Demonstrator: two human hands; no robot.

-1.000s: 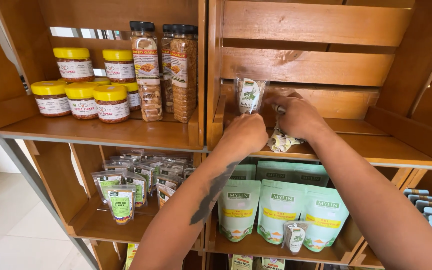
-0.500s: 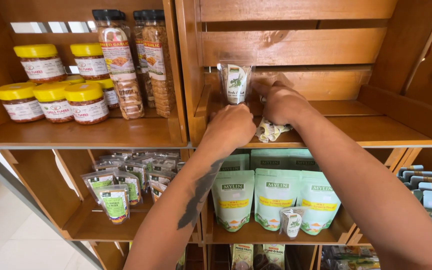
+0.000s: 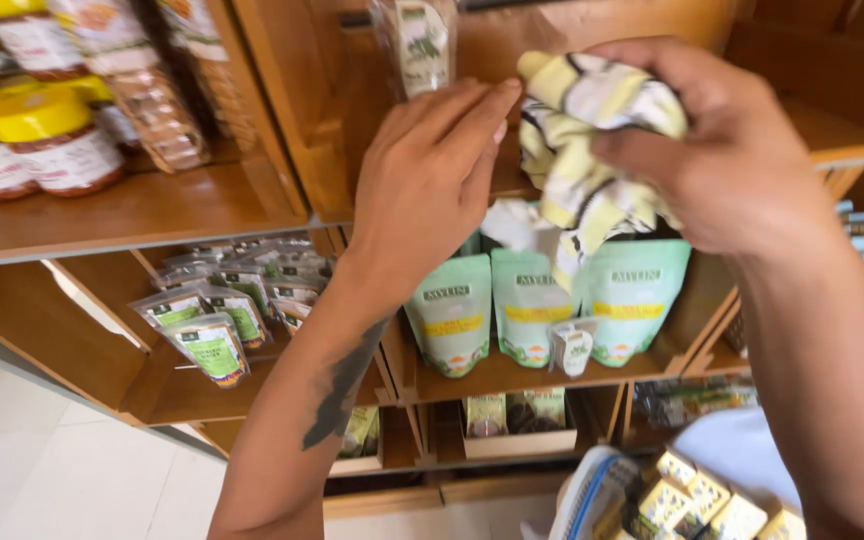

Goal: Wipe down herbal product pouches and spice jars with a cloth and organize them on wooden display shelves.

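- I see my right hand (image 3: pixel 727 160) up at the wooden shelf, fingers curled tight round a crumpled yellow, white and dark striped cloth (image 3: pixel 582 150); the cloth bulges out from the left side of the fist and a loose tail hangs below it.
- My left hand (image 3: pixel 432 180) sits just left of that cloth, palm away from me, fingers straight and pressed together, fingertips (image 3: pixel 497 100) touching the cloth's upper left edge. It holds nothing that I can see.
- Just above the left fingertips stands a small clear plastic pouch with a green and white label (image 3: pixel 417 40), upright against the back of the wooden crate compartment (image 3: pixel 292 130). The fingers are near its base; I cannot tell whether they touch it.
- The cloth hangs in front of the shelf edge, above a row of three pale green stand-up pouches (image 3: pixel 537 305) on the shelf below, with a small white pouch (image 3: pixel 572 348) leaning in front of them.
- To the far left, yellow-lidded jars with white labels (image 3: pixel 47 145) stand on the upper shelf, beside tall clear packets of brown snacks (image 3: pixel 147 90).
- Lower left, a pile of small clear sachets with green labels (image 3: pixel 217 320) lies on a slanted shelf.
- At bottom right, a basket of yellow and dark boxed goods (image 3: pixel 672 500) sits below my right arm.
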